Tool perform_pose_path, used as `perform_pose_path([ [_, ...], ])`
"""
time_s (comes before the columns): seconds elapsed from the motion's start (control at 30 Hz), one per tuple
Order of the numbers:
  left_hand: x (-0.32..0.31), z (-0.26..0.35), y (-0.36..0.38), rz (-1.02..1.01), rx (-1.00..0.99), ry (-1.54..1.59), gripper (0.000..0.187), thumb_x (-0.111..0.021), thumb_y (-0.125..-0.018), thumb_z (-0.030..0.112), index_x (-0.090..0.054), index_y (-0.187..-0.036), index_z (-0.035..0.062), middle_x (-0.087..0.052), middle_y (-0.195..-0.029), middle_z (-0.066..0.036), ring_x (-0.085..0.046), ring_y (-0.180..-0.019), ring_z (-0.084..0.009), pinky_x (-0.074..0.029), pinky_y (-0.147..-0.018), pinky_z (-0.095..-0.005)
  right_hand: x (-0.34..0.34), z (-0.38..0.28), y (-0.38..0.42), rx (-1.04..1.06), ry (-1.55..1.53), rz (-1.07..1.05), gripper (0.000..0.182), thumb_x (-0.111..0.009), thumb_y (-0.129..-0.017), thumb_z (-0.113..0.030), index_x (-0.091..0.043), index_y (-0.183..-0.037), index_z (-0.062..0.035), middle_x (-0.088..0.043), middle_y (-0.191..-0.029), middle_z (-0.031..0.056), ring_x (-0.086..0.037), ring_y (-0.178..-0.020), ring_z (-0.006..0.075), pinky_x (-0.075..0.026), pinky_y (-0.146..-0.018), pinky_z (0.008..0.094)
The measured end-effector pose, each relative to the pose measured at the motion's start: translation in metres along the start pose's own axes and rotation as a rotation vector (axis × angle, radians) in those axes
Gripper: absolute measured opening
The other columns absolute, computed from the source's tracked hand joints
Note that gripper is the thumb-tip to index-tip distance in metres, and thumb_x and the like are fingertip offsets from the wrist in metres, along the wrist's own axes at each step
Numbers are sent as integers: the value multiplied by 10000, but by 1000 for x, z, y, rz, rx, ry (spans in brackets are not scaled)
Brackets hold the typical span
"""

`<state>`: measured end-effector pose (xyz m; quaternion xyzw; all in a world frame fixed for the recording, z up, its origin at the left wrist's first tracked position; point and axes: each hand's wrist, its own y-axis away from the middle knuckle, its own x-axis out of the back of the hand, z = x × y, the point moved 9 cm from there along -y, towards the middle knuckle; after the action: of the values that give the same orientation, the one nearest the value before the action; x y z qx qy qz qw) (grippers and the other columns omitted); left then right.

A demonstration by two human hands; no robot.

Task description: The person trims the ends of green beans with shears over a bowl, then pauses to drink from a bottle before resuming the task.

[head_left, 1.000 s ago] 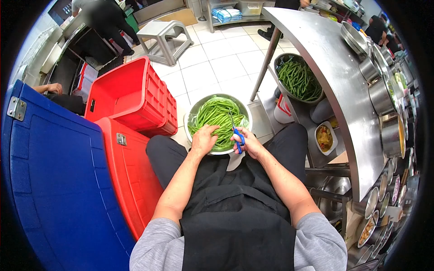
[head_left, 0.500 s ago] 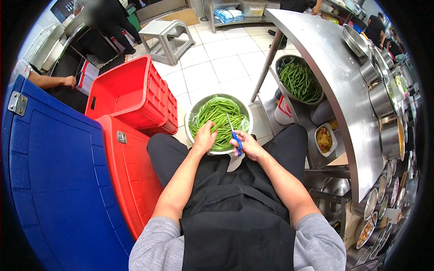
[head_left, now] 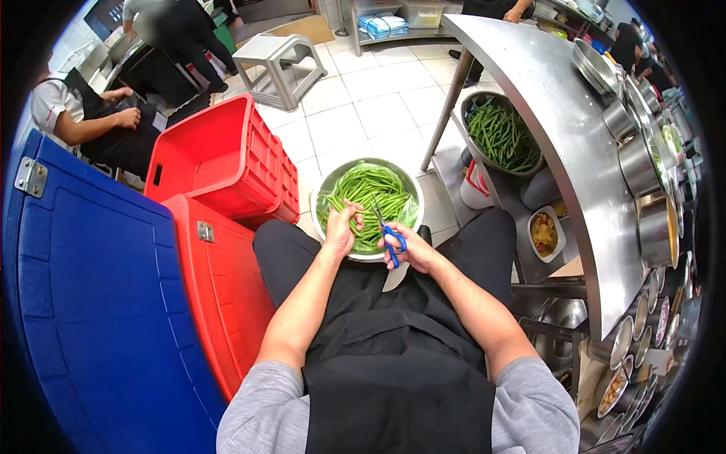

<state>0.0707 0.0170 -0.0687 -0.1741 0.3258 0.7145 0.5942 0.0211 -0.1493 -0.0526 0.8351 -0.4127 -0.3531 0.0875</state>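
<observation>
A steel bowl [head_left: 414,198] full of green beans [head_left: 368,189] rests between my knees. My left hand [head_left: 341,226] reaches into its near side and pinches a few beans. My right hand [head_left: 408,246] grips blue-handled scissors [head_left: 387,233], blades pointing up toward the beans by my left fingers. I wear a black apron and grey sleeves.
A red crate [head_left: 219,159] and red lid [head_left: 215,280] stand at my left, beside a big blue bin [head_left: 91,303]. A steel counter [head_left: 552,129] with pots runs on the right; a second bowl of beans [head_left: 501,135] sits under it. People work at the far left.
My left hand has lifted a few beans at the bowl's near edge. The scissors have tilted and moved closer to them. A person at the far left has leaned into view.
</observation>
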Motion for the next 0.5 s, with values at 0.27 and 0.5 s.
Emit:
perform_pose_path([
  [0.27, -13, -3, -8, -64, 35, -45, 121, -523, -935, 68, -456, -1029, 102, -591, -948, -112, -542, -658, -151, -432, -519, -278, 7, -8, -4, -7, 74, 44, 550, -697, -908, -261, -420, -1361, -115, -608, -1039, 64, -646, -705, 161, -565, -578, 304],
  [0.5, -3, -4, -13, 2, 62, -42, 94, -515, -954, 88, -468, -1031, 112, -595, -857, -66, -524, -606, -146, -421, -516, -270, 10, -11, -5, 5, 165, 96, 592, -721, -889, -244, -419, -1372, -83, -625, -996, 55, -629, -635, 135, -553, -555, 269],
])
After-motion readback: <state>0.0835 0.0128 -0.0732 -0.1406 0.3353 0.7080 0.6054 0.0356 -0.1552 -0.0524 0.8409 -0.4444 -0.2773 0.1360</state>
